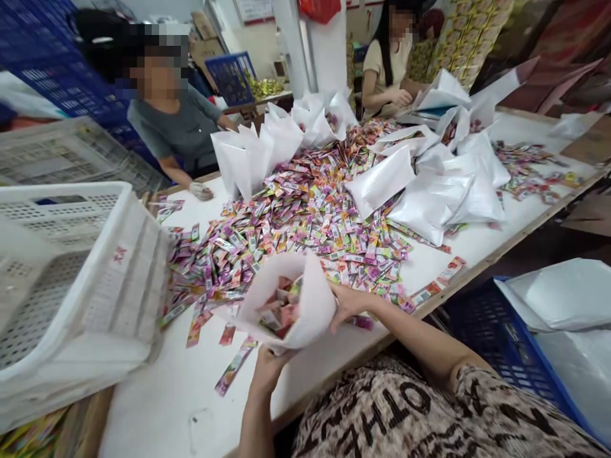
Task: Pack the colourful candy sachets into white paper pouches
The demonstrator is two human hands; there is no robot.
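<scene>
Between my hands is a white plastic bag (312, 305), its mouth wide and facing up toward me. Small colourful packets (281, 312) lie inside it. My left hand (271, 366) grips the bag's near lower edge. On the bag's right side, my right hand (344, 302) has its fingers against the plastic, partly hidden behind it. Just beyond the bag spreads a large heap of small printed packets (305, 219), mostly purple, pink and green. A few strips of joined packets (235, 366) lie on the white table (157, 394) near my left hand.
A white plastic crate (143, 267) stands at the left. Filled white bags (434, 197) lie at the right; others stand upright (252, 152) at the back. Two people work across the table, one with a gloved hand (200, 191). A blue crate (496, 343) holds flat white bags (568, 296).
</scene>
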